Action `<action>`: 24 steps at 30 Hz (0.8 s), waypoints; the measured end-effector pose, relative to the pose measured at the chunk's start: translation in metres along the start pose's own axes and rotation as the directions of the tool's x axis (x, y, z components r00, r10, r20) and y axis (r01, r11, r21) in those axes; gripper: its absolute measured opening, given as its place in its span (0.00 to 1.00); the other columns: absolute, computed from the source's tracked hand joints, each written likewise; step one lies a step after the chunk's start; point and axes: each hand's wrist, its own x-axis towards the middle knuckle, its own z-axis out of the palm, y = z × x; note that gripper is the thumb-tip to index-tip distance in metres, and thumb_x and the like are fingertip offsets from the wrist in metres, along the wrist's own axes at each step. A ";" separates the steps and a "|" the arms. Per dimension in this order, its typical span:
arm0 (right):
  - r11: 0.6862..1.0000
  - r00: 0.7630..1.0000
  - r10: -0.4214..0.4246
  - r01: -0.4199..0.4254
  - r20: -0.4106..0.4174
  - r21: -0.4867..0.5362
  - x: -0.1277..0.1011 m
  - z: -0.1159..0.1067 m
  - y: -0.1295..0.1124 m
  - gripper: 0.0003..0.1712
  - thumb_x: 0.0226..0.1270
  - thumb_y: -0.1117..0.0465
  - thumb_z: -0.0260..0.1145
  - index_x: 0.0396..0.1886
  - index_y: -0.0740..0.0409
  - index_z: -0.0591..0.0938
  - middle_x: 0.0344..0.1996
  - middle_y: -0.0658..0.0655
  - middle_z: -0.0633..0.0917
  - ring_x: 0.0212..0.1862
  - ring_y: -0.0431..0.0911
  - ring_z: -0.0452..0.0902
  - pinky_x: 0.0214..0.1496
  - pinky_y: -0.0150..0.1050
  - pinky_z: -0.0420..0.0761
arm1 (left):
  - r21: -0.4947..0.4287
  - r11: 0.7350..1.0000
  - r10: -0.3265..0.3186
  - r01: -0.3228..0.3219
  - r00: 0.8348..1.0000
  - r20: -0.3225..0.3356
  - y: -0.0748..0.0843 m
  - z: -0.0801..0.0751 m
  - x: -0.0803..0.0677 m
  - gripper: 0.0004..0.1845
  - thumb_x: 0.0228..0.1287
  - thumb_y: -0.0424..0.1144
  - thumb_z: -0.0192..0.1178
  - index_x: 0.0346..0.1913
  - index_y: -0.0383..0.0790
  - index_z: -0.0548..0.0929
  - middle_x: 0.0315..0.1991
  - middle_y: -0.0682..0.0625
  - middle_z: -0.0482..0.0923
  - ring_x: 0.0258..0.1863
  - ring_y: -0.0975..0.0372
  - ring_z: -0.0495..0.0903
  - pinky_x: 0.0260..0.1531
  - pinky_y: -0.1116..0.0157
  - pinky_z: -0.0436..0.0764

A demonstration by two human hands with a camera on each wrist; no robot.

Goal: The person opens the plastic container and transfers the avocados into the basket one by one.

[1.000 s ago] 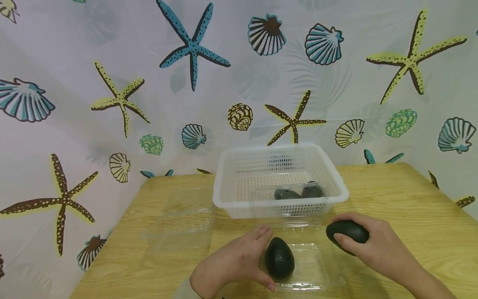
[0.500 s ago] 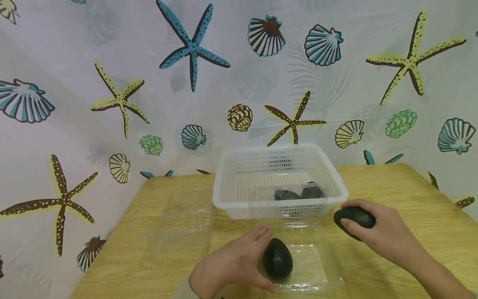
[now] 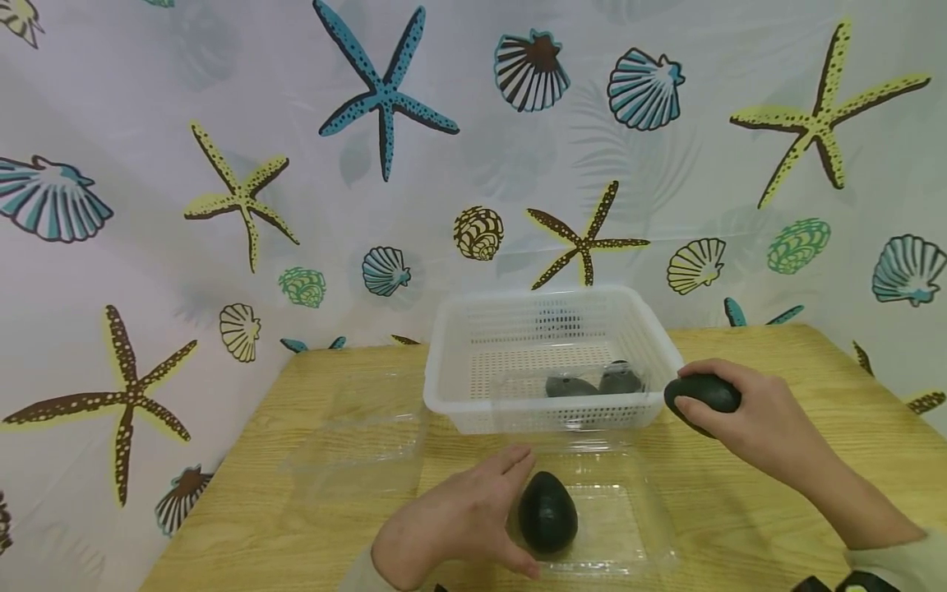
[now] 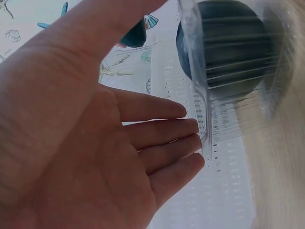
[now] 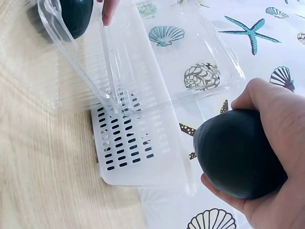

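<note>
A dark green avocado (image 3: 547,513) lies in a clear plastic clamshell box (image 3: 621,526) at the near middle of the wooden table. My left hand (image 3: 459,518) rests against the box's left side with straight fingers (image 4: 157,138), beside that avocado (image 4: 224,47). My right hand (image 3: 747,419) grips a second avocado (image 3: 703,396) in the air, just right of the white basket (image 3: 444,378). In the right wrist view this avocado (image 5: 238,152) fills my curled fingers. Two more dark avocados (image 3: 592,382) lie in the basket.
Another clear plastic box (image 3: 362,444) lies open on the table's left part. The sea-patterned curtain (image 3: 222,189) hangs behind and to the left of the table. The wooden table (image 3: 777,362) shows bare wood at the right.
My right hand has lifted its avocado from near the clear box up and back, to beside the basket's right rim. The left hand and its avocado have stayed put.
</note>
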 end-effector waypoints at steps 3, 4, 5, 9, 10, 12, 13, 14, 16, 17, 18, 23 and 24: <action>1.000 1.000 -0.020 0.020 -0.014 -0.012 0.005 0.000 -0.001 0.19 0.66 0.52 0.70 0.53 0.54 0.82 0.44 0.66 0.86 0.30 0.42 0.77 0.24 0.33 0.75 | 0.007 1.000 -0.002 0.002 1.000 0.000 0.000 -0.001 0.000 0.61 0.44 0.66 0.74 0.75 0.33 0.60 0.77 0.42 0.57 0.75 0.55 0.62 0.69 0.62 0.71; 1.000 1.000 -0.024 0.024 -0.016 -0.016 0.007 -0.001 -0.001 0.19 0.66 0.52 0.69 0.53 0.55 0.82 0.44 0.66 0.86 0.31 0.44 0.77 0.25 0.33 0.76 | 0.007 1.000 -0.005 0.005 1.000 0.000 0.000 -0.001 0.000 0.61 0.44 0.66 0.74 0.75 0.33 0.60 0.77 0.42 0.58 0.75 0.55 0.62 0.69 0.62 0.71; 0.999 0.999 -0.029 0.029 -0.020 -0.021 0.010 -0.001 -0.001 0.20 0.66 0.52 0.70 0.53 0.56 0.82 0.45 0.66 0.85 0.31 0.45 0.77 0.25 0.33 0.76 | 0.005 1.000 -0.011 0.011 1.000 0.001 0.000 -0.001 0.000 0.61 0.44 0.65 0.75 0.75 0.33 0.60 0.77 0.42 0.58 0.75 0.55 0.62 0.70 0.62 0.70; 0.999 0.999 -0.030 0.030 -0.015 -0.039 0.019 -0.001 -0.001 0.21 0.66 0.51 0.69 0.54 0.57 0.81 0.46 0.67 0.85 0.33 0.49 0.78 0.25 0.33 0.76 | -0.007 1.000 -0.025 0.025 1.000 0.008 -0.001 -0.002 0.000 0.61 0.44 0.65 0.75 0.75 0.35 0.61 0.76 0.43 0.59 0.75 0.55 0.62 0.70 0.62 0.70; 0.999 1.000 -0.027 0.027 -0.010 -0.041 0.022 0.000 -0.002 0.21 0.67 0.51 0.68 0.54 0.57 0.81 0.46 0.68 0.85 0.34 0.50 0.79 0.25 0.34 0.76 | -0.009 1.000 -0.029 0.029 1.000 0.009 -0.002 -0.002 -0.001 0.61 0.44 0.65 0.75 0.75 0.35 0.61 0.76 0.43 0.59 0.75 0.56 0.62 0.70 0.62 0.71; 0.999 1.000 -0.020 0.020 0.003 -0.042 0.027 0.001 -0.002 0.22 0.67 0.51 0.68 0.55 0.58 0.81 0.48 0.69 0.84 0.36 0.52 0.80 0.27 0.35 0.77 | -0.007 1.000 -0.029 0.029 0.999 0.014 -0.002 -0.003 -0.001 0.61 0.44 0.65 0.75 0.75 0.35 0.60 0.77 0.43 0.58 0.75 0.56 0.62 0.70 0.62 0.70; 0.999 1.000 -0.017 0.017 0.010 -0.039 0.030 0.002 -0.002 0.23 0.67 0.51 0.68 0.56 0.58 0.80 0.49 0.70 0.83 0.37 0.53 0.80 0.28 0.37 0.78 | -0.008 0.999 -0.030 0.030 0.999 0.018 -0.003 -0.003 -0.002 0.61 0.44 0.65 0.75 0.75 0.35 0.60 0.77 0.43 0.58 0.75 0.55 0.62 0.70 0.62 0.70; 0.999 1.000 -0.016 0.016 0.014 -0.039 0.032 0.002 -0.003 0.23 0.67 0.51 0.68 0.56 0.59 0.80 0.50 0.70 0.83 0.38 0.55 0.80 0.28 0.38 0.78 | -0.005 1.000 -0.029 0.029 0.999 0.018 -0.003 -0.003 -0.002 0.61 0.44 0.65 0.75 0.75 0.34 0.60 0.77 0.43 0.58 0.75 0.55 0.62 0.70 0.62 0.70; 0.999 1.000 -0.016 0.017 0.021 -0.039 0.037 0.004 -0.003 0.24 0.67 0.51 0.68 0.57 0.60 0.79 0.51 0.71 0.82 0.40 0.57 0.81 0.30 0.40 0.80 | -0.002 1.000 -0.025 0.025 0.999 0.021 -0.004 -0.003 -0.002 0.61 0.44 0.65 0.75 0.75 0.34 0.60 0.77 0.43 0.58 0.75 0.55 0.62 0.70 0.62 0.69; 0.999 1.000 -0.017 0.018 0.023 -0.038 0.039 0.006 -0.003 0.24 0.67 0.51 0.68 0.57 0.60 0.79 0.51 0.71 0.82 0.41 0.58 0.81 0.31 0.41 0.81 | -0.002 1.000 -0.022 0.022 1.000 0.022 -0.004 -0.003 -0.002 0.61 0.44 0.65 0.75 0.75 0.34 0.60 0.77 0.43 0.58 0.75 0.55 0.62 0.71 0.62 0.69; 0.999 1.000 -0.020 0.021 0.024 -0.036 0.041 0.007 -0.004 0.25 0.67 0.51 0.67 0.57 0.61 0.79 0.51 0.71 0.81 0.41 0.58 0.81 0.32 0.42 0.81 | -0.004 1.000 -0.020 0.020 1.000 0.023 -0.005 -0.003 -0.002 0.60 0.45 0.65 0.74 0.75 0.34 0.60 0.77 0.43 0.58 0.75 0.55 0.61 0.71 0.62 0.69; 0.999 0.999 -0.038 0.039 0.022 -0.027 0.049 0.013 -0.005 0.24 0.68 0.50 0.67 0.57 0.60 0.78 0.52 0.69 0.81 0.45 0.59 0.80 0.35 0.46 0.82 | -0.018 1.000 -0.014 0.014 1.000 0.020 -0.004 -0.004 -0.002 0.59 0.47 0.66 0.73 0.75 0.35 0.61 0.76 0.41 0.58 0.75 0.54 0.62 0.70 0.61 0.70; 0.999 0.999 -0.043 0.043 0.020 -0.025 0.051 0.014 -0.005 0.24 0.68 0.50 0.67 0.58 0.59 0.78 0.53 0.69 0.81 0.45 0.59 0.80 0.35 0.46 0.82 | -0.018 1.000 -0.015 0.015 1.000 0.020 -0.003 -0.004 -0.002 0.59 0.47 0.66 0.72 0.75 0.35 0.60 0.76 0.42 0.58 0.75 0.54 0.62 0.70 0.61 0.71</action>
